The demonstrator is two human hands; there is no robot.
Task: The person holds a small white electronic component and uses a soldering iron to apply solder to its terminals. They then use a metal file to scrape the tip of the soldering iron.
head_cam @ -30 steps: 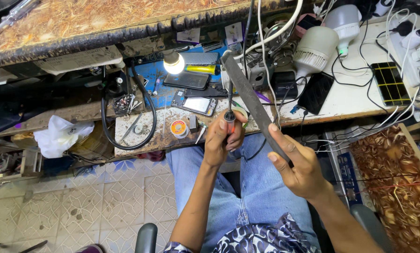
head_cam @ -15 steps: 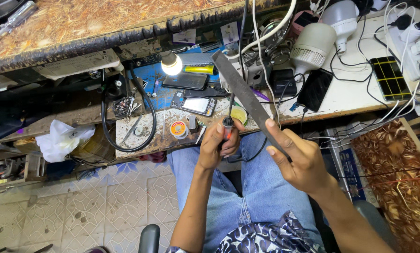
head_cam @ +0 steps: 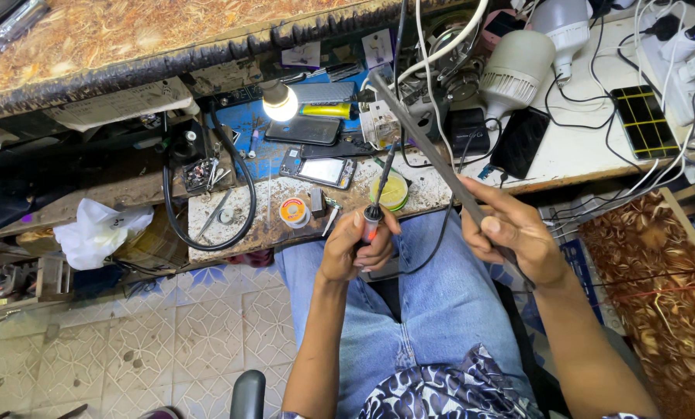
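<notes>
Closest in, over the lap in blue jeans, the left hand (head_cam: 357, 248) was wrapped tight around the red-orange grip of a soldering iron (head_cam: 379, 186), tip pointing up and away toward the bench. The right hand (head_cam: 510, 237) was closed on the near end of a long flat metal file (head_cam: 429, 151), which ran diagonally up and left from that hand, crossing just beyond the iron's tip. I'd say the file was stiff and fairly heavy for its length, so holding it low at the near end made sense, though the far end would wobble. The iron looked light, but the shaft likely runs hot, so the insulated handle was the only place to take it. Just past the left hand sat a small round tin of yellowish paste (head_cam: 394, 191) and a solder spool (head_cam: 293, 211) to its left. The bench (head_cam: 231, 233) was scuffed, stained and cluttered. Further out from the hands were phones, a lit bulb (head_cam: 279, 101), big white lamp bulbs (head_cam: 514, 74) beyond the right hand, cables everywhere. Tiled floor (head_cam: 169, 341) to the left, below the left hand.
</notes>
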